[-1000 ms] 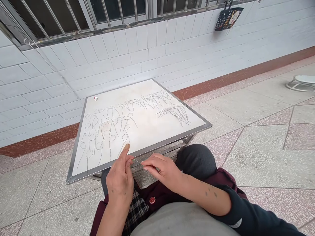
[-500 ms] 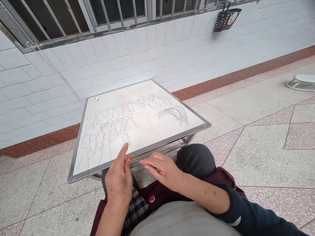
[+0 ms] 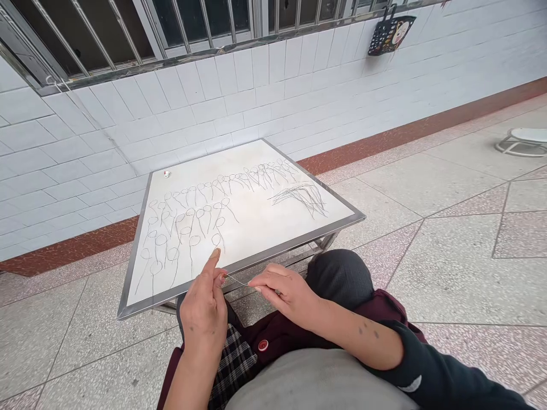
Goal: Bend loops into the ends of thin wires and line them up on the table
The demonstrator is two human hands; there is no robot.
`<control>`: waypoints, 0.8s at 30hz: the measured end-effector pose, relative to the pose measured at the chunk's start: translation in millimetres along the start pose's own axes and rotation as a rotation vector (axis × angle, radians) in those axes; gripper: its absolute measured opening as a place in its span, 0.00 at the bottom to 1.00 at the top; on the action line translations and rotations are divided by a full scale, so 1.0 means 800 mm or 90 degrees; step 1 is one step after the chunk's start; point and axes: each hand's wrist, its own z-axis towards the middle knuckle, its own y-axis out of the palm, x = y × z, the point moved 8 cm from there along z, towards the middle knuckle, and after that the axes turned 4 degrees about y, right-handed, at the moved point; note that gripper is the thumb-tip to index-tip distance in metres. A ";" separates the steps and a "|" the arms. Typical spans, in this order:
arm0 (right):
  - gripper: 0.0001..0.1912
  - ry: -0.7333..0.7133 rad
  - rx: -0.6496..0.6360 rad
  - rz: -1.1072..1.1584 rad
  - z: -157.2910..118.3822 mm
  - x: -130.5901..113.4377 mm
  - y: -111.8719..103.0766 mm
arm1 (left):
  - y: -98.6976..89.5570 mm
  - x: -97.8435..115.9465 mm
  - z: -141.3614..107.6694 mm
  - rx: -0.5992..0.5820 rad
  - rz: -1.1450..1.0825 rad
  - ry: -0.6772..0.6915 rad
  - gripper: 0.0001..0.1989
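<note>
Hands [image 3: 204, 307] [image 3: 290, 293] farther apart, more wire [image 3: 236, 280] between

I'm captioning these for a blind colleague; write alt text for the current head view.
A person's left hand and right hand hold a thin wire between them, at the near edge of a white table. On it lie rows of looped wires and, at the right, a loose pile of wires; behind is a tiled wall.
</note>
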 end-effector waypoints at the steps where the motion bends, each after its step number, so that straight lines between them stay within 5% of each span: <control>1: 0.11 -0.002 0.002 -0.002 0.000 0.000 -0.001 | 0.000 0.001 0.000 0.000 0.005 0.003 0.19; 15: 0.07 0.105 -0.041 -0.014 -0.014 0.039 -0.020 | -0.003 -0.023 0.006 0.024 0.043 -0.039 0.21; 24: 0.08 0.028 -0.066 -0.208 0.006 0.034 -0.001 | 0.015 -0.003 0.005 -0.013 0.032 0.008 0.22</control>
